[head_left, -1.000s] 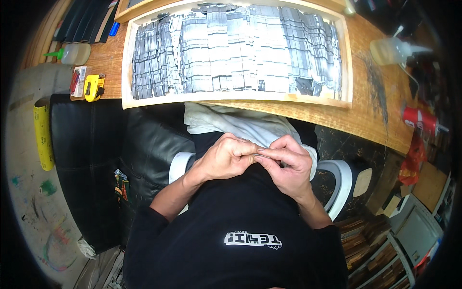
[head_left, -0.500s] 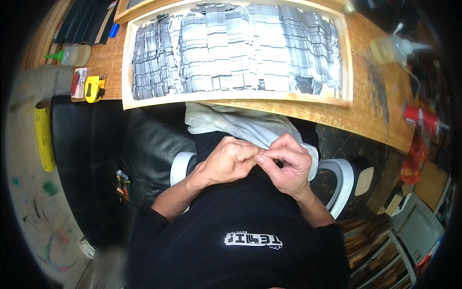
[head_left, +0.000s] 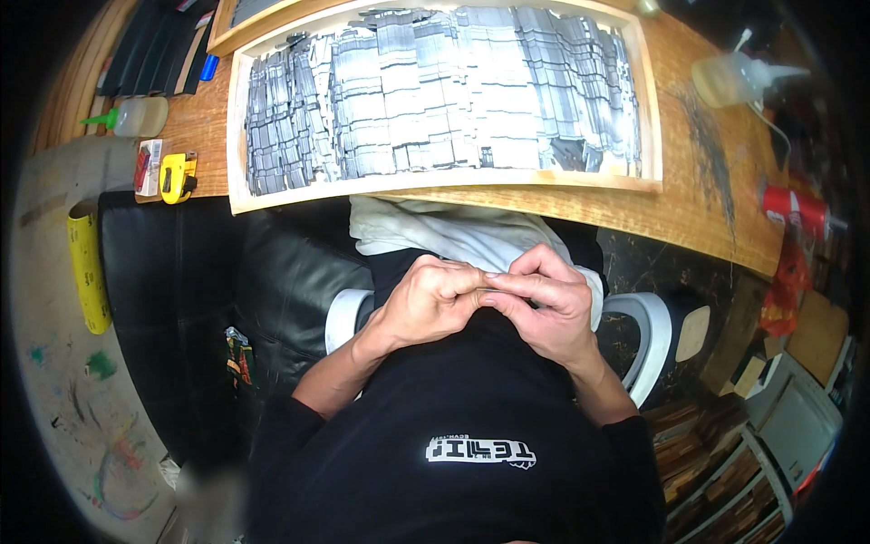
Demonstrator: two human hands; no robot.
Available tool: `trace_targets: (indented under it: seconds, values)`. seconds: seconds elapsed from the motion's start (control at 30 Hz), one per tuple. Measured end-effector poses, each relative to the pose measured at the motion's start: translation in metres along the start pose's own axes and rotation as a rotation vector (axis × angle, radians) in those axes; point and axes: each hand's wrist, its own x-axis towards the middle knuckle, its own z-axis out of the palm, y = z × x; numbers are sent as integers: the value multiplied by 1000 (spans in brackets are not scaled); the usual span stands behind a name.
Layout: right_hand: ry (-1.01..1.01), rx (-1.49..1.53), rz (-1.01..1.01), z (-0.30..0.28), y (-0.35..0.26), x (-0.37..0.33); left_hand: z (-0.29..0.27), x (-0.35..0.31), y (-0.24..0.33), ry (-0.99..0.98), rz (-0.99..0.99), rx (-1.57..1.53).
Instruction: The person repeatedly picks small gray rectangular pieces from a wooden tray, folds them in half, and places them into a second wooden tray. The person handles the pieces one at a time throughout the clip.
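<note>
My left hand [head_left: 433,301] is closed above my lap, its thumb and fingertips meeting those of my right hand [head_left: 551,301]. The right thumb and forefinger are pinched together against the left fingertips. Whatever lies between them is too small and hidden to name. Beyond both hands, a pale cloth [head_left: 444,227] is draped over my lap. On the table past it lies a shallow wooden frame [head_left: 238,145], filled with rows of thin grey and silvery strips [head_left: 435,100]. Neither hand touches the frame.
The wooden table [head_left: 689,181] carries a green-tipped bottle [head_left: 142,118], a small box [head_left: 149,169] and a yellow tool [head_left: 177,178] at left. A clear nozzle bottle [head_left: 728,82] stands at right, near a red can [head_left: 796,213]. Chair armrests [head_left: 648,340] flank me.
The right fingers have straightened a little and their pinch has shifted slightly against the left fingertips. The view has tilted slightly; the frame and table things stay in place.
</note>
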Motion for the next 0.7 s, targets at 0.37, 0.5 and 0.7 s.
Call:
trace_targets:
  seconds: [0.37,0.5,0.7]
  values:
    - [-3,44,9,1,3,0,2,-3,-3,-6,17,4]
    - [8,57,9,1,5,-1,1,-3,-3,-15,18,4]
    - [11,95,10,1,6,-1,1,-3,-2,-16,5,-10]
